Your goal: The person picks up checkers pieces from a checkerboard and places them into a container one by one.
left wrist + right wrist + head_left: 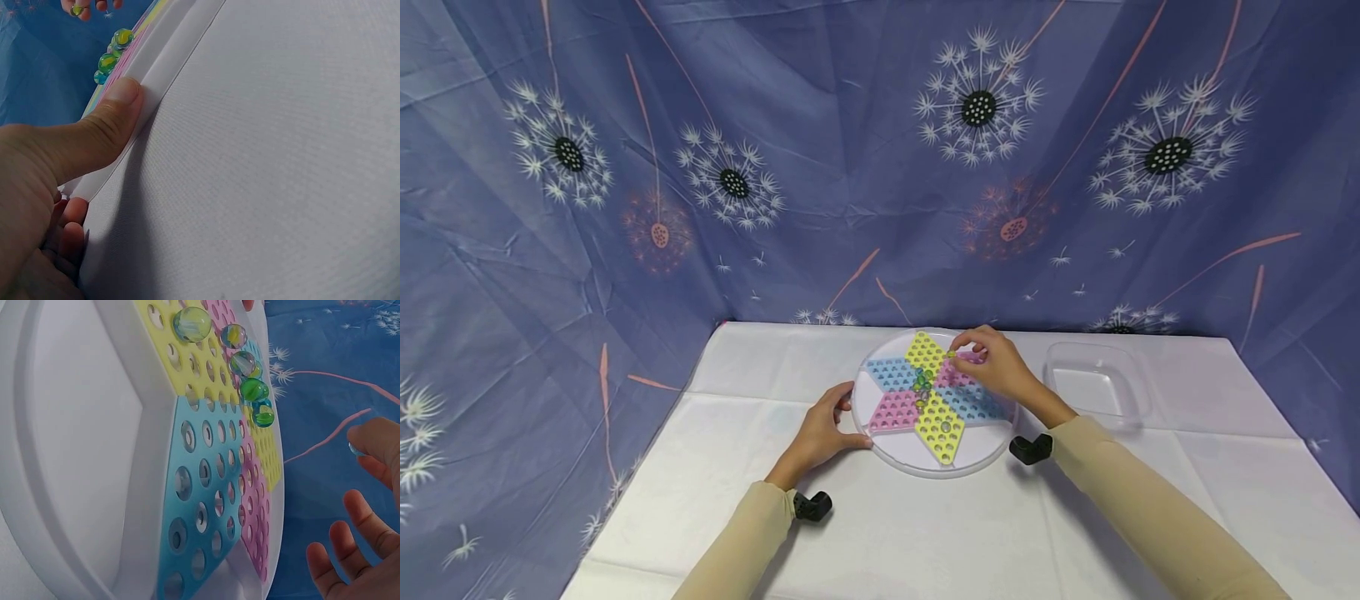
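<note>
A round white Chinese checkers board (891,450) with a yellow, pink and blue star of holes lies on the table. My left hand (822,429) grips its left rim; the left wrist view shows the thumb (119,103) against the edge and the fingers curled beside it. Above the far right part of the star, my right hand (996,364) pinches a yellow-green glass marble (951,354) between thumb and index finger. Several green and clear marbles (254,389) sit in a row across the star's middle. Apart from them, a pale yellowish marble (192,325) rests on the near yellow part.
To the right of the board stands a clear plastic tub (1135,387). A white cloth (925,533) covers the table. Behind it hangs a blue curtain (850,167) with dandelion prints.
</note>
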Tool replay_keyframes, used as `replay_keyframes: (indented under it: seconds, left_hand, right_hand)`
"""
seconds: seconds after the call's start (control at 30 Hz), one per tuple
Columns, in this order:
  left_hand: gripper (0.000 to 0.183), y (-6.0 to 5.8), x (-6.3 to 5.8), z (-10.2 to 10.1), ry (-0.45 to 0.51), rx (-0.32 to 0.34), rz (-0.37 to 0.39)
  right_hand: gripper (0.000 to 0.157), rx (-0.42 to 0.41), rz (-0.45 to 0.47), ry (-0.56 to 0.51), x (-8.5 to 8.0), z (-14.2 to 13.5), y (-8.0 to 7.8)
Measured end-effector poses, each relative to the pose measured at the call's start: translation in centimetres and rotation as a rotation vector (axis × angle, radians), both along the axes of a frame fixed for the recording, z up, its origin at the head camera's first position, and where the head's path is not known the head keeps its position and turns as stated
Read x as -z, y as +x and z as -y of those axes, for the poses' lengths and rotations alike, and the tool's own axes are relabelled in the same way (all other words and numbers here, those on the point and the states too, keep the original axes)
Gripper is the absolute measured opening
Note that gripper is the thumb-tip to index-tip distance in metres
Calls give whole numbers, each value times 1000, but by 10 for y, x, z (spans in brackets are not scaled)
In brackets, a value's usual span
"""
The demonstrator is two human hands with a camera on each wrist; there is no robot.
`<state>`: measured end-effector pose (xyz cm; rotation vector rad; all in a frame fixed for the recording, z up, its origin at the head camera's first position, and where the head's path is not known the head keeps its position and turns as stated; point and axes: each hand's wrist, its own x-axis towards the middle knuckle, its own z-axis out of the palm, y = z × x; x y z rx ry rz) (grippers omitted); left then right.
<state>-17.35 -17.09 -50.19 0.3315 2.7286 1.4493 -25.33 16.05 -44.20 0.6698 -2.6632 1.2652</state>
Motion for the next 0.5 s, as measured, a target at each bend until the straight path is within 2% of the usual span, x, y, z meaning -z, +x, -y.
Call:
replay_keyframes:
  seconds: [0.5]
  left_hand:
    - [103, 0, 0, 0, -5, 4, -7]
  right_hand:
    - [17, -11, -18, 12, -8, -11, 3]
